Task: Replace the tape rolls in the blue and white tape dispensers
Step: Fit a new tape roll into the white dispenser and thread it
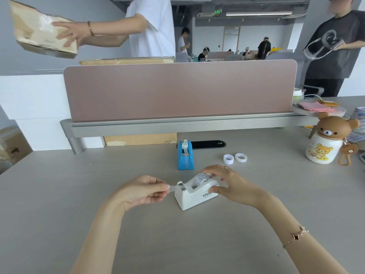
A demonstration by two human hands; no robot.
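Observation:
The white tape dispenser (194,195) sits on the grey desk (79,194) in front of me, with a clear tape roll (201,178) seated in it. My left hand (146,191) pinches the free end of the tape (174,187), drawn out over the cutter to the left. My right hand (230,185) grips the dispenser's back end, thumb on its side and fingers over the roll. The blue tape dispenser (185,156) stands upright farther back, a tape roll in it. Two small white tape rolls (235,158) lie on the desk to its right.
A bear-shaped mug (324,144) with a keyring stands at the right. A pink divider panel (177,89) on a grey rail closes the desk's far side. Pink papers (316,106) lie at the back right. People stand behind the divider, one holding a cardboard box (39,32).

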